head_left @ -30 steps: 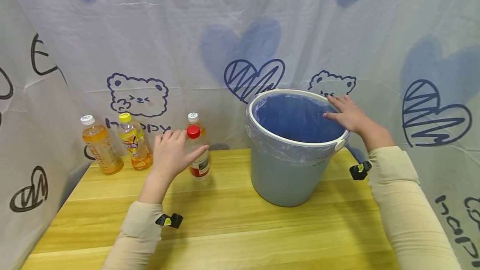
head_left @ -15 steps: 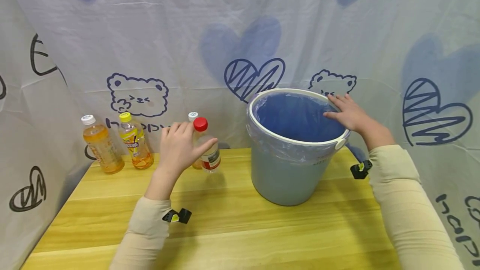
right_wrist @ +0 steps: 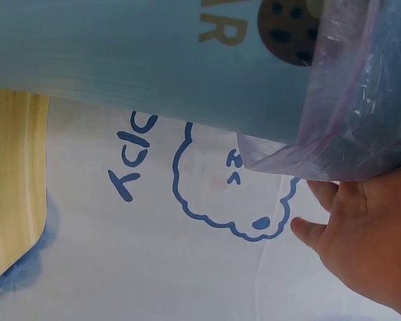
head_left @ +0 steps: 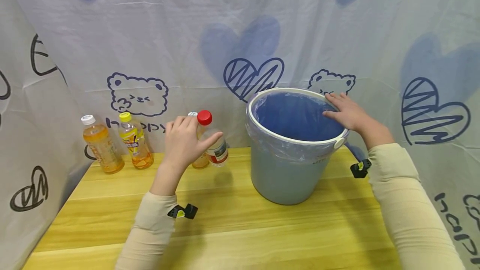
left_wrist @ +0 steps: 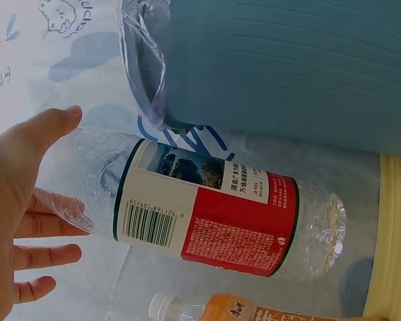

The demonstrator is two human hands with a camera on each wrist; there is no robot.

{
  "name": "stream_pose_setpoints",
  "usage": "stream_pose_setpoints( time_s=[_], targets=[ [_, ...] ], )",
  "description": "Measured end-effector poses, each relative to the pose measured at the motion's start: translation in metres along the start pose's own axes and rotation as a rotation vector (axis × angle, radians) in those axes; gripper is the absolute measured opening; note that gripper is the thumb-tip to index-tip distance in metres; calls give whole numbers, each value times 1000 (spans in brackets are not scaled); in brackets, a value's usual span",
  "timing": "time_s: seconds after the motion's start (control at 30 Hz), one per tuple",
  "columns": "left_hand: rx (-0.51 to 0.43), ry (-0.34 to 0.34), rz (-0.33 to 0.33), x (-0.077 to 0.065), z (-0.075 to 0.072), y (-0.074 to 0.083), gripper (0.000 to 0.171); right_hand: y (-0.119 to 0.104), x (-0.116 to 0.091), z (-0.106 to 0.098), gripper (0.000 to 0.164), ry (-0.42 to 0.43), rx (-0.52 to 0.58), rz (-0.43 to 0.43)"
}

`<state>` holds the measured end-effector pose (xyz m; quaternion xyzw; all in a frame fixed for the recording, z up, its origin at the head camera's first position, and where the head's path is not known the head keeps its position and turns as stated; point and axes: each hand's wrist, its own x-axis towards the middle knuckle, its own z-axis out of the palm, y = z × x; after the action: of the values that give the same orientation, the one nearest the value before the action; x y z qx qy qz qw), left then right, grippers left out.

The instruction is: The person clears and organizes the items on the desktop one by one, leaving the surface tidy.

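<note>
My left hand (head_left: 183, 141) holds a clear plastic water bottle (left_wrist: 207, 200) by its upper part, thumb on one side and fingers on the other. The bottle has a red cap (head_left: 204, 117) and a red-and-white label. It tilts a little and hangs just above the table. Behind it stands an orange drink bottle (head_left: 200, 161) with a white cap, partly hidden. My right hand (head_left: 348, 113) rests over the right side of the rim of a grey-blue trash bin (head_left: 285, 178), fingers mostly straight. A clear liner bag (right_wrist: 341, 100) is folded over that rim.
At the left of the wooden table (head_left: 240, 236) stand a white-capped orange drink bottle (head_left: 103, 147) and a yellow-capped bottle (head_left: 135, 143). A printed curtain (head_left: 180, 32) hangs directly behind the table and along both sides.
My left hand has carried the red-capped bottle to the right and slightly up, off the table towards the bin. My right hand stays on the rim.
</note>
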<state>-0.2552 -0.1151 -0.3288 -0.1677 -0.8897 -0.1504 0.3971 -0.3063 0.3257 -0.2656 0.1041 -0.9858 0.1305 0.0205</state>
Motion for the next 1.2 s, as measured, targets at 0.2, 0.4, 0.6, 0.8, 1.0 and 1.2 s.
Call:
stream_pose_setpoints(
  time_s=[0.2, 0.4, 0.6, 0.8, 1.0, 1.2],
  targets=[
    [-14, 15, -11, 1, 0, 0, 63, -4, 2, -3, 67, -8, -105, -92],
    [-22, 46, 1, 2, 0, -1, 62, -7, 4, -6, 71, -57, -208, -101],
    [-18, 68, 6, 4, -1, -2, 62, -11, 6, -10, 77, -100, -215, -89],
    [-26, 58, 0, 4, -2, -1, 62, -14, 7, -10, 81, -104, -130, -50],
    [-32, 54, -11, 5, -4, -2, 61, -20, 7, -9, 81, -105, -62, -26],
    [-22, 74, -5, 6, -6, -2, 62, -29, 7, -13, 78, -108, -29, -35]
  ],
)
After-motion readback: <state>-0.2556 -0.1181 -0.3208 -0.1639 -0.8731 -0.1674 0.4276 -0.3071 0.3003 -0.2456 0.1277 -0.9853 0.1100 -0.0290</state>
